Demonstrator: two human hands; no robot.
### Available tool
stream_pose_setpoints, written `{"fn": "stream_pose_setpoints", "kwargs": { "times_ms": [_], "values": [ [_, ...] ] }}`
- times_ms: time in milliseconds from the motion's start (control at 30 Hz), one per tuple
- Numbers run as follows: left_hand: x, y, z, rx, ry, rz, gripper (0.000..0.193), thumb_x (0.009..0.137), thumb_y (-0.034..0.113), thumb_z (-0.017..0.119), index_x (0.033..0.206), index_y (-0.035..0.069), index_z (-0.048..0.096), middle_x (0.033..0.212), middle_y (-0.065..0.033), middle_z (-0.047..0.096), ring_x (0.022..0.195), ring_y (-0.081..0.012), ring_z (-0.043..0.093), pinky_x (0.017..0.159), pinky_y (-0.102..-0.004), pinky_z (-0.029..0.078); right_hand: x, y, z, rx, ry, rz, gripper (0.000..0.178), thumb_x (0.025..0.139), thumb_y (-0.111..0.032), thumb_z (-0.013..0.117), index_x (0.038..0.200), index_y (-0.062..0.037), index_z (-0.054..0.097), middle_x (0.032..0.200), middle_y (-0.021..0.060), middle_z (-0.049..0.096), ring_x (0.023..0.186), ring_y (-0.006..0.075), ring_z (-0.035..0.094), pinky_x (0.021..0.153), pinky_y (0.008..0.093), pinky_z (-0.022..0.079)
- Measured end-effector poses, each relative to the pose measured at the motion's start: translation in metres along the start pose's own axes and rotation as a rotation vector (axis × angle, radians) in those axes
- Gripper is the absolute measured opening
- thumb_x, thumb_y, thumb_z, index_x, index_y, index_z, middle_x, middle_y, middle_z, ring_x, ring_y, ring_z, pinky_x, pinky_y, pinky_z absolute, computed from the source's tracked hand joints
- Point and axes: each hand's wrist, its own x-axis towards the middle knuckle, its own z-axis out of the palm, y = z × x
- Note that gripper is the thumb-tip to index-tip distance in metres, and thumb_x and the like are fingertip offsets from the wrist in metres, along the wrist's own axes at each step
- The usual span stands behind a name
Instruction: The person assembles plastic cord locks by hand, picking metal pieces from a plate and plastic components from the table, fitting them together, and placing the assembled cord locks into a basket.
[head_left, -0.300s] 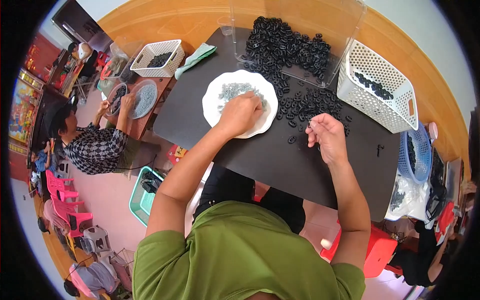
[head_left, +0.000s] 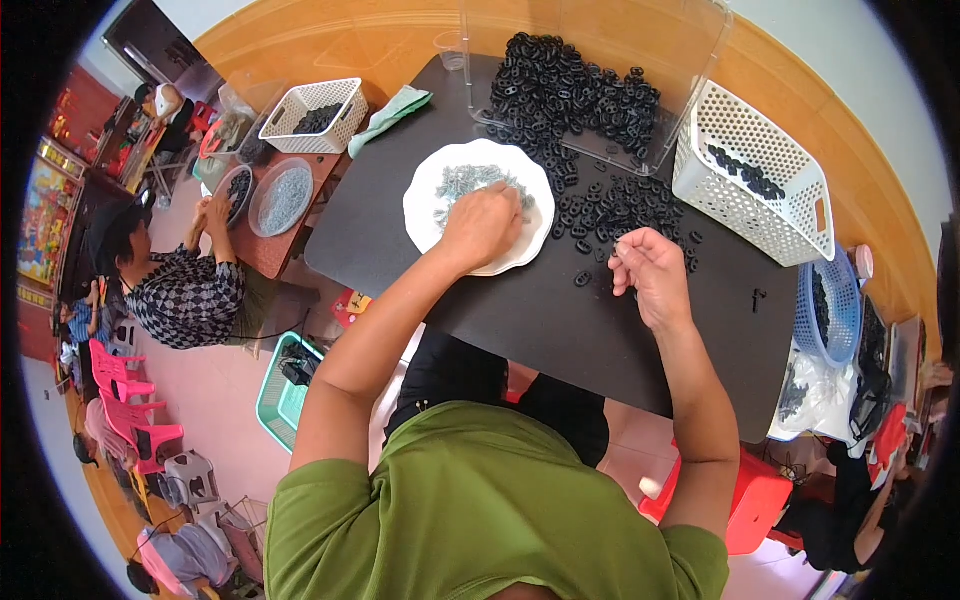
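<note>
Left hand, grip hidden, rests on small, slim grey metallic-looking pieces; right hand pinches a tiny, indistinct piece, which a slackening pinch might drop.

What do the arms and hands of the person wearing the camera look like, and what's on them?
The left hand and right hand are bare, with no gloves, and no watch or bracelet shows on either wrist. The green shirt has short, plain sleeves that end above the elbows, leaving the forearms uncovered. Any rings are too small to tell.
</note>
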Motion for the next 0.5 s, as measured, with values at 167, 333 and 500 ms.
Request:
{"fn": "stream_pose_setpoints", "kwargs": {
  "times_ms": [167, 333, 500],
  "values": [
    [-0.0095, 0.0002, -0.0068, -0.124, 0.066, -0.019, 0.005, 0.072, 0.004, 0.054, 0.070, 0.000, 0.052, 0.074, -0.0146, 0.054, 0.070, -0.0336, 0.056, 0.062, -0.0398, 0.043, 0.0009, 0.0008, 0.0001, -0.007, 0.002, -0.004, 0.005, 0.084, -0.004, 0.054, 0.082, 0.0000, 0.055, 0.068, 0.0063, 0.057, 0.050, 0.0085, 0.051, 0.043, 0.0214, 0.045],
    [-0.0088, 0.0004, -0.0077, -0.118, 0.101, 0.057, 0.006, 0.073, 0.006, 0.054, 0.072, 0.000, 0.054, 0.077, -0.0150, 0.055, 0.074, -0.0335, 0.056, 0.064, -0.0409, 0.045, 0.0017, 0.0016, 0.0016, -0.022, 0.006, 0.006, 0.005, 0.084, -0.005, 0.054, 0.082, -0.0001, 0.055, 0.068, 0.0062, 0.057, 0.050, 0.0083, 0.051, 0.043, 0.0213, 0.045],
    [-0.0022, -0.0027, -0.0011, 0.033, 0.056, 0.137, 0.009, 0.074, 0.008, 0.053, 0.073, -0.001, 0.055, 0.079, -0.0156, 0.055, 0.077, -0.0326, 0.057, 0.064, -0.0413, 0.047, 0.0021, 0.0036, 0.0005, -0.027, -0.003, -0.011, 0.005, 0.084, -0.005, 0.054, 0.082, -0.0001, 0.055, 0.068, 0.0057, 0.057, 0.050, 0.0082, 0.051, 0.043, 0.0212, 0.045]
  ]
}}
